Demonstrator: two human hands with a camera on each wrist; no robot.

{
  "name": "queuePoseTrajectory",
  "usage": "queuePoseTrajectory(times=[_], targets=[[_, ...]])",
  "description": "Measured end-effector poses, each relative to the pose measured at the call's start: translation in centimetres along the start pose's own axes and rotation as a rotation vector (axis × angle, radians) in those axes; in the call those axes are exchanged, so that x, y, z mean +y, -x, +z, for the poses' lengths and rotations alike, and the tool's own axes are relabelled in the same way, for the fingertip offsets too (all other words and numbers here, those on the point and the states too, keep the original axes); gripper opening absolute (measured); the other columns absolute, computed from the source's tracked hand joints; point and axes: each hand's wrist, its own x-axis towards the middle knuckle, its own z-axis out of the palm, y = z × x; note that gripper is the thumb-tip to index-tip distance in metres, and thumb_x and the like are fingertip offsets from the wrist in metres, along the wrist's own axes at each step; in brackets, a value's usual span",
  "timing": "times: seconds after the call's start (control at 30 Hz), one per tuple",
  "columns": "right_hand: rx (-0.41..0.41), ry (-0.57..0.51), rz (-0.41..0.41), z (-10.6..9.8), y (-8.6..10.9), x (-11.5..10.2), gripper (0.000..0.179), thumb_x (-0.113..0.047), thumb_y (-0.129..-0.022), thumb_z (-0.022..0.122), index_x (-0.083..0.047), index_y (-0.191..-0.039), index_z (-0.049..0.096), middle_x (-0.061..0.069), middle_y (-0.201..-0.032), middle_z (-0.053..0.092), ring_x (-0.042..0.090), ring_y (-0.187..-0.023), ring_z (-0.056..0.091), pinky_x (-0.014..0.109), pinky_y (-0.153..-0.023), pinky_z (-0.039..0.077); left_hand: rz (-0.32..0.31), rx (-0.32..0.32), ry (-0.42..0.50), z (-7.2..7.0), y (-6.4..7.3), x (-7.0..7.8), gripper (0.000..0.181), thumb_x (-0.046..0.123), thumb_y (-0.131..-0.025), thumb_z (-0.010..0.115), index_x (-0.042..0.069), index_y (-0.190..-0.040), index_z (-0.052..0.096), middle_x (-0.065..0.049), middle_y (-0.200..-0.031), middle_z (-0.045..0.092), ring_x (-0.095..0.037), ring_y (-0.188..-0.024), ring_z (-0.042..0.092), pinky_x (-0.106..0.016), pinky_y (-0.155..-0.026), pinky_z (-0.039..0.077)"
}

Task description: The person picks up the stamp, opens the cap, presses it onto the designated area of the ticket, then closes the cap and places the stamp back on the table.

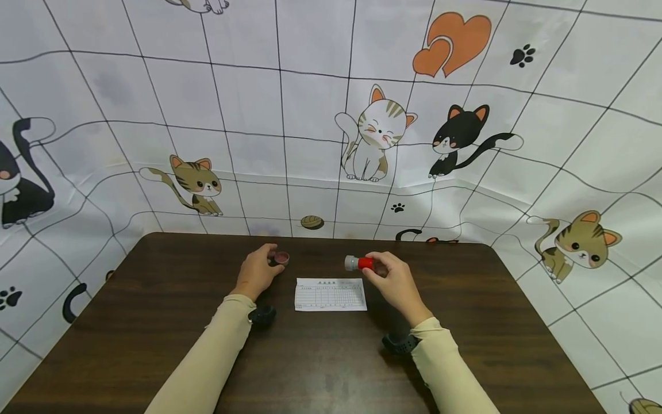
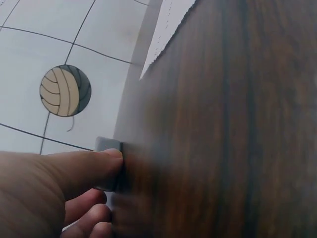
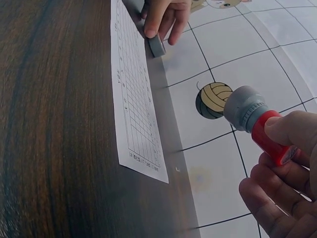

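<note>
My right hand (image 1: 395, 282) pinches the red handle of a stamp (image 1: 365, 263) between thumb and fingers. The stamp is held sideways above the table, and its round grey head (image 3: 241, 105) points left, away from the palm. At the table's far side, my left hand (image 1: 254, 271) pinches a small round grey cap (image 1: 281, 258) with a reddish inside. In the left wrist view the thumb lies across this cap (image 2: 109, 144), which is at the tabletop. Between the hands lies a printed paper form (image 1: 331, 295) with a table grid, flat and untouched.
The dark wooden table (image 1: 310, 356) ends just beyond the hands. Behind it hangs a white grid-lined sheet (image 1: 305, 98) printed with cartoon cats. Both wrists wear black straps, the right strap (image 1: 400, 344) close over the tabletop.
</note>
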Motion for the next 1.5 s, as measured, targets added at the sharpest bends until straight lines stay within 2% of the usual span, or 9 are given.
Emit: queuePoseTrajectory(times=[0.1, 0.27, 0.37, 0.53, 0.63, 0.77, 1.0, 1.23, 1.5], targets=[[-0.006, -0.008, -0.001, 0.0, 0.0, 0.0, 0.029, -0.006, -0.088, 0.083, -0.004, -0.116, 0.074, 0.008, -0.101, 0.070, 0.019, -0.085, 0.067, 0.037, -0.077, 0.061, 0.034, 0.026, -0.010, -0.4, 0.4, 0.4, 0.059, 0.025, -0.094, 0.077, 0.002, -0.144, 0.055, -0.020, -0.132, 0.065, -0.038, -0.120, 0.062, -0.055, -0.102, 0.049], [-0.006, 0.000, 0.000, 0.1, 0.0, 0.1, 0.029, -0.007, -0.088, 0.083, -0.004, -0.116, 0.074, 0.008, -0.101, 0.070, 0.019, -0.085, 0.068, 0.034, -0.078, 0.062, 0.144, 0.047, -0.043, -1.3, 1.6, 1.8, 0.059, 0.036, -0.096, 0.074, 0.004, -0.143, 0.058, -0.017, -0.131, 0.064, -0.035, -0.121, 0.060, -0.055, -0.105, 0.048], [0.004, 0.003, 0.001, 0.1, -0.1, 0.2, 0.029, -0.007, -0.088, 0.083, -0.004, -0.115, 0.074, 0.008, -0.100, 0.070, 0.018, -0.084, 0.068, 0.033, -0.077, 0.062, 0.225, -0.002, -0.070, -1.7, 2.5, 2.9, 0.061, 0.042, -0.095, 0.075, 0.007, -0.143, 0.059, -0.015, -0.135, 0.062, -0.033, -0.120, 0.062, -0.054, -0.103, 0.050], [0.021, 0.002, -0.006, 0.1, -0.3, 0.3, 0.029, -0.007, -0.088, 0.083, -0.004, -0.115, 0.074, 0.008, -0.098, 0.070, 0.019, -0.082, 0.067, 0.032, -0.076, 0.062, 0.323, -0.138, -0.159, -1.9, 3.8, 4.3, 0.066, 0.055, -0.092, 0.074, 0.014, -0.143, 0.061, -0.011, -0.146, 0.056, -0.032, -0.132, 0.056, -0.055, -0.106, 0.048], [0.026, -0.001, -0.005, 0.0, -0.4, 0.4, 0.030, -0.006, -0.087, 0.083, -0.004, -0.116, 0.074, 0.008, -0.098, 0.070, 0.019, -0.082, 0.067, 0.029, -0.076, 0.061, 0.337, -0.182, -0.177, -1.8, 4.1, 4.6, 0.069, 0.057, -0.089, 0.076, 0.016, -0.143, 0.062, -0.009, -0.148, 0.055, -0.033, -0.137, 0.051, -0.057, -0.109, 0.046], [0.033, -0.007, 0.005, 0.0, -0.3, 0.4, 0.030, -0.006, -0.087, 0.083, -0.004, -0.116, 0.074, 0.008, -0.099, 0.069, 0.019, -0.082, 0.066, 0.026, -0.075, 0.059, 0.332, -0.206, -0.182, -1.8, 4.4, 4.8, 0.072, 0.057, -0.087, 0.079, 0.017, -0.144, 0.061, -0.009, -0.149, 0.054, -0.033, -0.138, 0.051, -0.057, -0.108, 0.046], [0.031, -0.017, 0.027, -0.2, -0.3, 0.4, 0.030, -0.005, -0.088, 0.081, -0.003, -0.117, 0.072, 0.010, -0.104, 0.068, 0.021, -0.086, 0.067, 0.030, -0.079, 0.061, 0.345, -0.252, -0.232, -1.3, 4.5, 5.1, 0.073, 0.055, -0.083, 0.082, 0.015, -0.141, 0.063, -0.011, -0.148, 0.056, -0.036, -0.140, 0.049, -0.058, -0.110, 0.045], [0.009, -0.002, 0.035, -0.2, -0.2, 0.4, 0.032, -0.005, -0.090, 0.080, 0.001, -0.120, 0.070, 0.010, -0.103, 0.066, 0.021, -0.084, 0.066, 0.024, -0.073, 0.058, 0.362, -0.285, -0.292, -0.7, 4.4, 4.9, 0.070, 0.055, -0.078, 0.086, 0.015, -0.132, 0.071, -0.007, -0.135, 0.064, -0.028, -0.126, 0.059, -0.051, -0.106, 0.050], [-0.021, 0.007, 0.054, -0.3, -0.2, 0.5, 0.032, -0.009, -0.092, 0.078, 0.000, -0.122, 0.069, 0.009, -0.104, 0.066, 0.019, -0.084, 0.065, 0.025, -0.074, 0.058, 0.381, -0.331, -0.331, -0.4, 4.5, 4.6, 0.072, 0.060, -0.075, 0.087, 0.013, -0.129, 0.074, -0.004, -0.126, 0.064, -0.025, -0.115, 0.058, -0.047, -0.099, 0.053]])
